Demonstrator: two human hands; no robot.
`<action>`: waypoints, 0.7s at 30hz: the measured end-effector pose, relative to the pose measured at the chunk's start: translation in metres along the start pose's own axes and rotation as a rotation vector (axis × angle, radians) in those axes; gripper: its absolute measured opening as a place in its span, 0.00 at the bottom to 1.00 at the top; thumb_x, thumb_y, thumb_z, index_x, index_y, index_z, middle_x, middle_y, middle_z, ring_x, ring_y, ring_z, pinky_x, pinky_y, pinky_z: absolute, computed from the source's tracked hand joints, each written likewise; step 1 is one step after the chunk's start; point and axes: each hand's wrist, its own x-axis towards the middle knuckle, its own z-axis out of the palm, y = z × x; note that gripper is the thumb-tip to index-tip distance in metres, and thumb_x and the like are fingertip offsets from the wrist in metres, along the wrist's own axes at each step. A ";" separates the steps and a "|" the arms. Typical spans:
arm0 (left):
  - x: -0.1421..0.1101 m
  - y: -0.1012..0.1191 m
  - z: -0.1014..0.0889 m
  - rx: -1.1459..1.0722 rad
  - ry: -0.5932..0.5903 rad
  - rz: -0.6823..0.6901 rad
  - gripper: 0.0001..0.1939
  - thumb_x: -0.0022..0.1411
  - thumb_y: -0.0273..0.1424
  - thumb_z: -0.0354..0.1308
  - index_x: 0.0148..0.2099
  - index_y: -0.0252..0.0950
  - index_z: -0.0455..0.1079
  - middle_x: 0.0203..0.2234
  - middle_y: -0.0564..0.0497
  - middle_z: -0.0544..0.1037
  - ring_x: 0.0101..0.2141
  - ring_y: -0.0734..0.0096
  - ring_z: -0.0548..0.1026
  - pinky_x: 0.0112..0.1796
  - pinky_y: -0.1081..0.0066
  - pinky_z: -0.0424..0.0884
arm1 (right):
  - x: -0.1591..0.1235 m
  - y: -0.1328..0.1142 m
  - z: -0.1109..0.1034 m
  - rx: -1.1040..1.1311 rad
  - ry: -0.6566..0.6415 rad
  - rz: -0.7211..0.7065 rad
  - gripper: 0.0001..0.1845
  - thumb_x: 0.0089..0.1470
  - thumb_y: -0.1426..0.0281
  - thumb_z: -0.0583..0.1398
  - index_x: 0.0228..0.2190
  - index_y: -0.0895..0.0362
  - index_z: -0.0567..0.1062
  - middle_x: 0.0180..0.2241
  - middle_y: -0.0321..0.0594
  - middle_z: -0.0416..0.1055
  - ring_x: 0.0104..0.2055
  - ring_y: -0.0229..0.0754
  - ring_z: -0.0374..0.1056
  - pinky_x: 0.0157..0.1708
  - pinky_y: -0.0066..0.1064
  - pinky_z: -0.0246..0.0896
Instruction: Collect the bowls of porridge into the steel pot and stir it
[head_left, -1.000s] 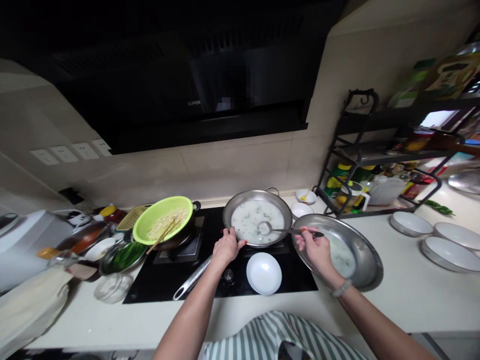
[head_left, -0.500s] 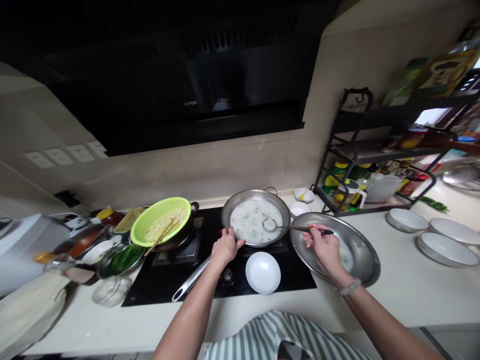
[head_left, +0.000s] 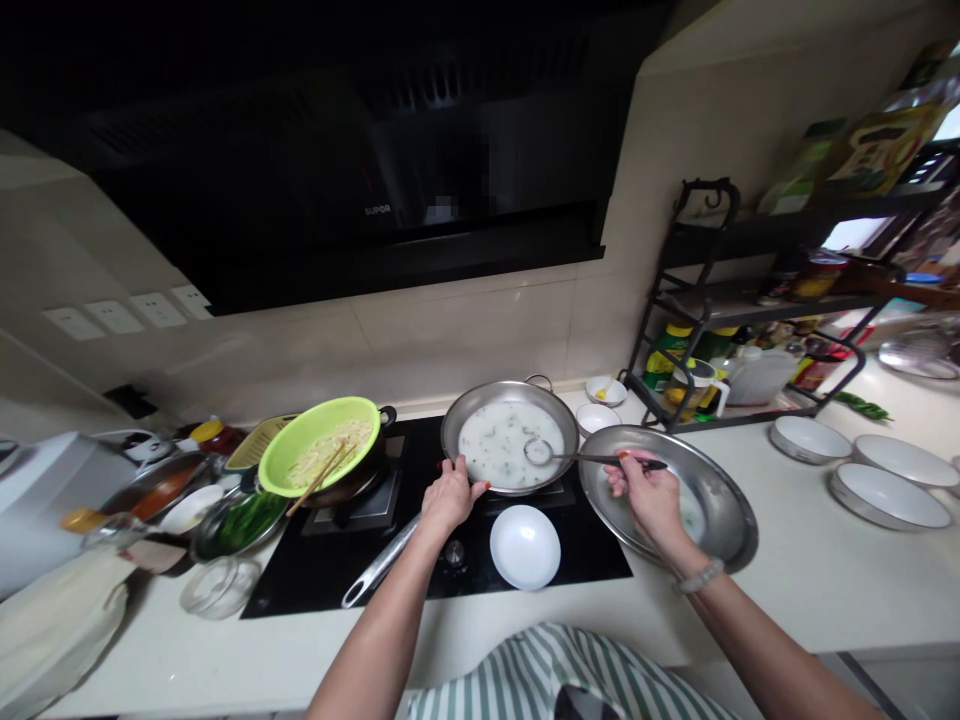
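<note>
In the head view, my right hand [head_left: 646, 495] is closed round the dark handle of a metal ladle [head_left: 538, 452]. The ladle's round bowl dips into white, milky soup with dark bits in a steel wok [head_left: 559, 395] on the hob. My left hand [head_left: 448, 498] is closed at the wok's near-left edge, where its long metal handle [head_left: 379, 568] joins; the exact grip is partly hidden. Below my right hand lies a wide steel basin [head_left: 739, 525] with some of the same white liquid. A white bowl [head_left: 525, 546] rests on the hob just in front of the wok.
A green basket [head_left: 281, 460] of pale shreds, with chopsticks [head_left: 322, 475], sits over a pot on the left burner. Left lie a bowl of greens [head_left: 247, 520] and a glass jar [head_left: 219, 588]. Right are white bowls [head_left: 889, 495] and a black rack [head_left: 701, 300]. A range hood [head_left: 375, 130] hangs above.
The view has shifted very slightly. Both hands, the ladle and the wok keep nearly the same places.
</note>
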 end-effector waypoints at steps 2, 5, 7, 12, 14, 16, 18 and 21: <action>0.001 -0.001 0.001 0.002 0.003 -0.002 0.32 0.64 0.48 0.45 0.65 0.37 0.50 0.56 0.35 0.63 0.48 0.50 0.74 0.41 0.60 0.70 | 0.000 0.001 0.000 0.000 0.002 0.002 0.20 0.39 0.56 0.68 0.30 0.56 0.71 0.15 0.36 0.70 0.18 0.40 0.68 0.13 0.26 0.60; 0.001 -0.001 0.002 0.001 0.013 0.000 0.32 0.64 0.48 0.46 0.65 0.37 0.50 0.56 0.36 0.63 0.48 0.50 0.74 0.41 0.59 0.70 | 0.001 0.001 -0.001 -0.003 0.000 0.002 0.19 0.39 0.57 0.68 0.29 0.55 0.71 0.15 0.36 0.70 0.17 0.40 0.68 0.12 0.26 0.59; 0.001 -0.001 0.002 -0.001 0.013 0.000 0.32 0.64 0.48 0.46 0.65 0.37 0.51 0.56 0.36 0.64 0.47 0.50 0.74 0.41 0.59 0.70 | 0.001 0.000 -0.001 -0.002 0.001 -0.003 0.19 0.40 0.57 0.68 0.29 0.55 0.71 0.15 0.35 0.70 0.17 0.40 0.67 0.12 0.26 0.59; 0.001 -0.001 0.003 0.005 0.009 0.002 0.31 0.65 0.48 0.45 0.64 0.38 0.51 0.56 0.36 0.64 0.47 0.51 0.74 0.41 0.60 0.69 | 0.001 0.000 -0.001 -0.017 0.002 -0.013 0.18 0.40 0.57 0.67 0.29 0.55 0.71 0.15 0.36 0.70 0.17 0.41 0.68 0.12 0.27 0.59; 0.002 -0.001 0.003 0.006 0.009 0.003 0.31 0.64 0.48 0.45 0.64 0.38 0.52 0.56 0.36 0.64 0.47 0.51 0.74 0.41 0.60 0.70 | 0.001 0.000 -0.001 -0.020 0.003 -0.008 0.18 0.40 0.58 0.67 0.29 0.55 0.71 0.15 0.36 0.70 0.17 0.41 0.67 0.12 0.27 0.59; 0.001 -0.001 0.002 0.007 0.012 0.002 0.31 0.64 0.48 0.45 0.64 0.38 0.52 0.56 0.36 0.63 0.47 0.51 0.74 0.41 0.60 0.70 | 0.001 -0.001 -0.001 -0.023 0.004 -0.003 0.17 0.40 0.58 0.67 0.29 0.55 0.70 0.15 0.36 0.70 0.17 0.41 0.67 0.12 0.27 0.59; 0.001 -0.001 0.002 0.006 0.013 -0.002 0.31 0.64 0.48 0.45 0.64 0.38 0.52 0.56 0.36 0.64 0.47 0.51 0.75 0.41 0.61 0.70 | 0.001 -0.001 -0.001 -0.023 0.004 0.001 0.17 0.41 0.59 0.67 0.29 0.55 0.70 0.16 0.36 0.70 0.17 0.41 0.67 0.13 0.27 0.60; 0.000 -0.001 0.001 0.004 0.008 0.004 0.31 0.64 0.48 0.45 0.64 0.38 0.52 0.55 0.36 0.64 0.47 0.51 0.74 0.41 0.61 0.70 | 0.000 -0.003 -0.001 -0.025 0.000 0.000 0.16 0.41 0.59 0.67 0.29 0.54 0.70 0.15 0.35 0.70 0.17 0.41 0.68 0.12 0.27 0.60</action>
